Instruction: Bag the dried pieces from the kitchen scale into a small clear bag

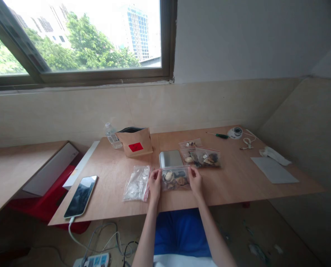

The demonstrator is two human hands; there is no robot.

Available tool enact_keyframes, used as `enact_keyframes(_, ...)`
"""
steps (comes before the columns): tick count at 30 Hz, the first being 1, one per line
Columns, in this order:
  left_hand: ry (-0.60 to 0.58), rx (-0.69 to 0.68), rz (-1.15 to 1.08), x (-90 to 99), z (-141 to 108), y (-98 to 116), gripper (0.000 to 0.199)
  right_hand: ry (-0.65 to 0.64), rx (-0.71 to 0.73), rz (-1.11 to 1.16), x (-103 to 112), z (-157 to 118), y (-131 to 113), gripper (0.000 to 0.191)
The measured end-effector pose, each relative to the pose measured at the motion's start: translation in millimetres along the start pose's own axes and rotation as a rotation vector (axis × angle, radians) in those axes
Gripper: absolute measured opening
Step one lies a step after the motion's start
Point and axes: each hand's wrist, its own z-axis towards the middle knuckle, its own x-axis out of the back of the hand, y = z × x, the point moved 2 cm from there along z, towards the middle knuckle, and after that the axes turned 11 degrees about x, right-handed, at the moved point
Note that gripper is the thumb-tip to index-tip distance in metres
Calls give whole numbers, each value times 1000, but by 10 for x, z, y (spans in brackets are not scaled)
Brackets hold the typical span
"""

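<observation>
Between my two hands is a clear zip bag (174, 178) holding several dark, tan and whitish dried pieces. My left hand (154, 181) pinches its upper left corner. At the upper right corner, my right hand (195, 181) grips it between thumb and fingers. Just behind the bag lies a flat kitchen scale (171, 159) with a silver top, its front edge partly covered by the bag. A stack of clear, seemingly unfilled zip bags (136, 185) is left of my left hand. Filled zip bags (208, 158) with similar pieces lie behind my right hand, overlapping each other.
A brown paper pouch (136, 142) with a red label stands open at the back, beside a plastic bottle (112, 136). A charging phone (81, 196) lies at left. Toward the right are a screwdriver (221, 136), a white dome camera (235, 132) and white paper (274, 171).
</observation>
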Motion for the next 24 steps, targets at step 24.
enact_keyframes(24, -36, -8, 13, -1, -30, 25, 30, 3, -123, 197, 16, 10, -58, 40)
